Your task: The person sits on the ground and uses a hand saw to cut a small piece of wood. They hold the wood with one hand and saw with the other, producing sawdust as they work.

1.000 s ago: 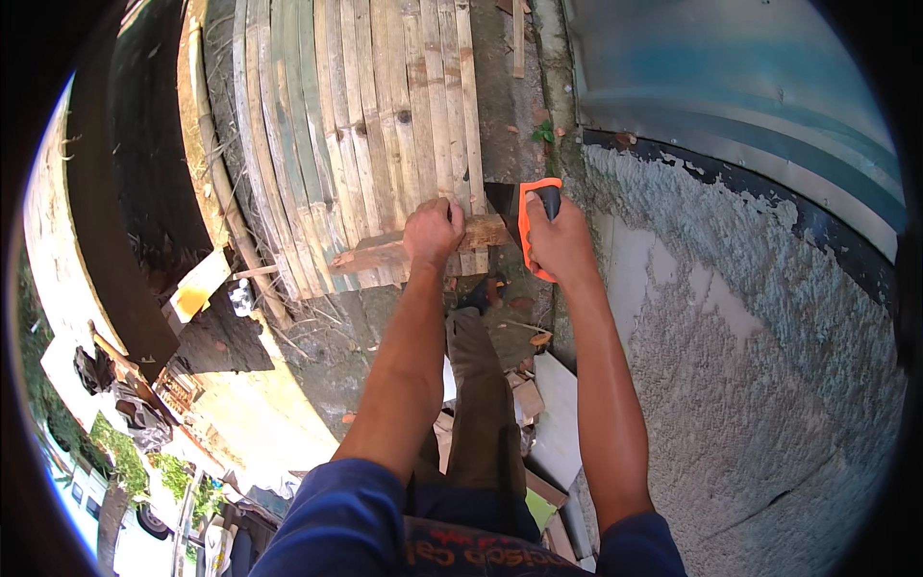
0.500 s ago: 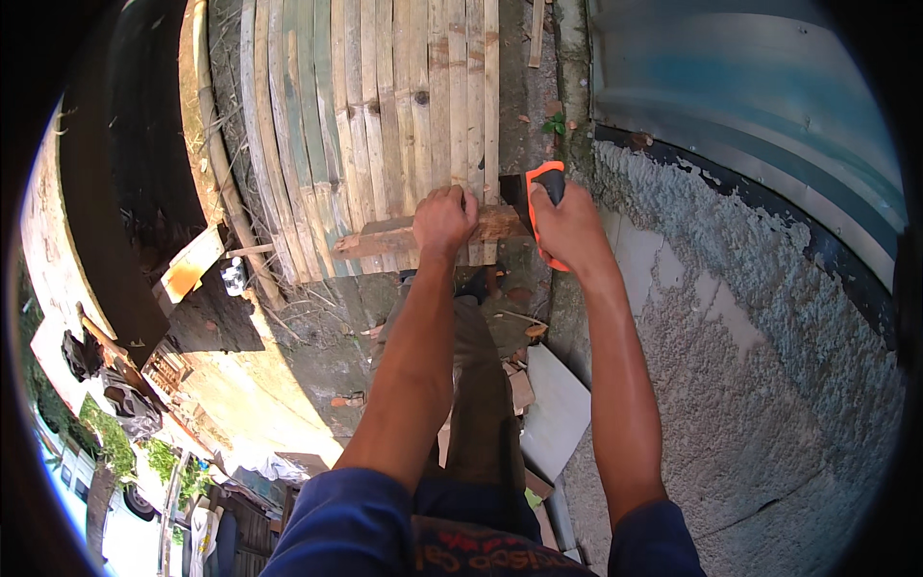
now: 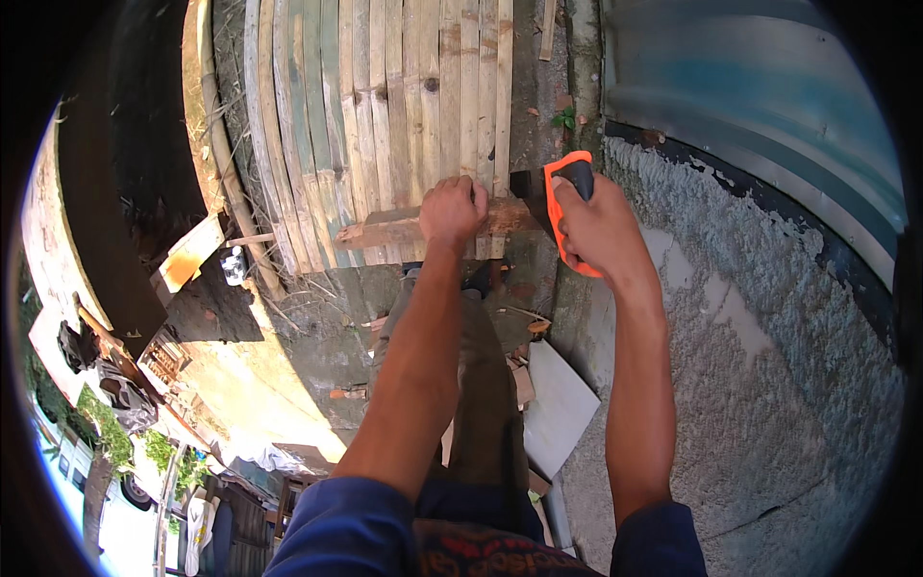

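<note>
My right hand (image 3: 598,231) grips the orange and black handle of a handsaw (image 3: 561,190); its dark blade runs left to the right end of a brown wooden plank (image 3: 389,231). My left hand (image 3: 452,210) presses down on that plank, fingers curled over its far edge. The plank lies crosswise on the near ends of several long bamboo slats (image 3: 385,106). My leg (image 3: 481,385) stretches forward below the plank, with the foot under it.
A rough grey concrete wall (image 3: 750,385) curves along the right, with a blue metal sheet (image 3: 750,87) above it. A white tile (image 3: 553,404) and rubble lie by my leg. A dark beam (image 3: 115,173) and wood scraps sit at the left.
The right hand with the saw has moved slightly relative to the plank, and the view has shifted so both hands sit a little lower and further right. The left hand stays on the plank.
</note>
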A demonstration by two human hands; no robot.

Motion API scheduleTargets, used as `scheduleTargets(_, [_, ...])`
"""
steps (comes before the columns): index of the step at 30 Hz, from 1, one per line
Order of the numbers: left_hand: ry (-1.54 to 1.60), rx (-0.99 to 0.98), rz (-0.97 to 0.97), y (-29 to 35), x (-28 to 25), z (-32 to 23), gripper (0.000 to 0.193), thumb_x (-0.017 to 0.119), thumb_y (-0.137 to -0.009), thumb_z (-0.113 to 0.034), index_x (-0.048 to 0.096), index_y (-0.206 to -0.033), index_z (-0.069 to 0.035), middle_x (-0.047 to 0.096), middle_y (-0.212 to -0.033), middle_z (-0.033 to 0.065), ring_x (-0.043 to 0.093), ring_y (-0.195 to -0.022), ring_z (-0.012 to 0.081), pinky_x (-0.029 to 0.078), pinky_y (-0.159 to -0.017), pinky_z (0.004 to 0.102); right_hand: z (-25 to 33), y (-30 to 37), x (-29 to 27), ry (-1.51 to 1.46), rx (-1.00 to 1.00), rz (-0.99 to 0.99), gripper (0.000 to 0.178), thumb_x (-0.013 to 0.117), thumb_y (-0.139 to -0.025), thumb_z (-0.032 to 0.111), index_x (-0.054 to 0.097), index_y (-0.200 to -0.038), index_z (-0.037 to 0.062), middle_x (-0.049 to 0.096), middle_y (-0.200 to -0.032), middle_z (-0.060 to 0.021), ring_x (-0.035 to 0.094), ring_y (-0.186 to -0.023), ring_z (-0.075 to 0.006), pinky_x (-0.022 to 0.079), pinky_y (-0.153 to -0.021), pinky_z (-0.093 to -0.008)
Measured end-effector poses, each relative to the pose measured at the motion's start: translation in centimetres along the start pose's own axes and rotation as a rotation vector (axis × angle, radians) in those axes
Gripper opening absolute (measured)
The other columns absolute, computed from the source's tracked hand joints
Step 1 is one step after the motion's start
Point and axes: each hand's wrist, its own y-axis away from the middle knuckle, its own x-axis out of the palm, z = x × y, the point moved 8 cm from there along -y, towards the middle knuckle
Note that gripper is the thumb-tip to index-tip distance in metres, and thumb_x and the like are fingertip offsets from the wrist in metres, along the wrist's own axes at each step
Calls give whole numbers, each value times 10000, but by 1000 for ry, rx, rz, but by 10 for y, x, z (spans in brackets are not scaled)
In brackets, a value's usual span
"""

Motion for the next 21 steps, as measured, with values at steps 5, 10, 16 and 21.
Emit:
scheduleTargets(5, [-23, 0, 82, -9, 1, -6, 298, 557, -927, -293, 682, -794, -58, 710, -858, 140, 685, -840, 330, 544, -780, 461, -43, -116, 31, 41, 57, -7, 337, 569, -1017, 268, 544, -812, 2, 536, -573, -74, 559, -450, -185, 464, -418, -390])
scheduleTargets(10, [-23, 16, 33, -6, 1, -5, 306, 550, -932, -294, 682, -796, -53, 708, -860, 145, 684, -840, 337, 543, -776, 471, -39, -100, 28, -6, 111, -17, 353, 584, -1008, 292, 552, -829, -11, 579, -665, -82, 563, -500, -179, 476, -435, -378])
scheduleTargets(16, [-35, 35, 21, -5, 0, -6, 323, 537, -939, -292, 684, -787, -48, 711, -859, 151, 684, -833, 345, 543, -771, 474, -52, -74, 25, -162, 71, -59, 339, 573, -1020, 297, 536, -843, 10, 545, -647, -59, 539, -478, -171, 461, -426, -369])
scheduleTargets(21, [-44, 53, -42, -3, -5, -10, 330, 535, -940, -288, 686, -776, -44, 714, -855, 154, 686, -825, 340, 546, -771, 459, -79, -61, 22, -277, -74, -156, 305, 577, -1027, 285, 523, -857, 38, 523, -635, -49, 506, -444, -153, 442, -405, -355])
